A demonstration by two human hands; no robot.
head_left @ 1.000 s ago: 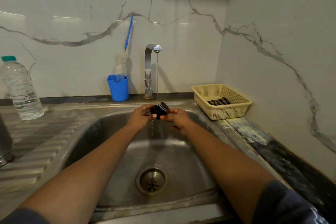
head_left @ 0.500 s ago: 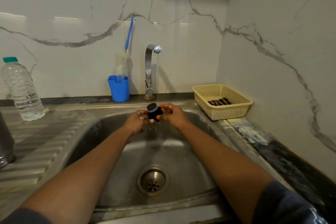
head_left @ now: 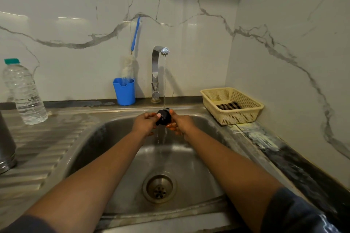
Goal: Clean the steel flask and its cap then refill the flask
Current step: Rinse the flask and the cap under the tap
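Note:
The black flask cap [head_left: 164,117] is held over the steel sink [head_left: 214,159], right under the thin stream of water falling from the tap [head_left: 158,73]. My left hand [head_left: 145,122] pinches the cap from the left and my right hand [head_left: 180,123] grips it from the right. Water runs off the cap into the basin. The steel flask [head_left: 6,147] stands upright on the ribbed drainboard at the far left edge, only partly in view.
A clear plastic water bottle [head_left: 23,92] with a green cap stands on the drainboard at back left. A blue cup [head_left: 124,91] holding a bottle brush sits left of the tap. A cream plastic basket [head_left: 232,105] with a striped cloth stands at the right. The drain [head_left: 159,188] lies below.
The hands have turned the cap over and shifted it slightly so the stream now lands on it; its dark rounded side now faces me.

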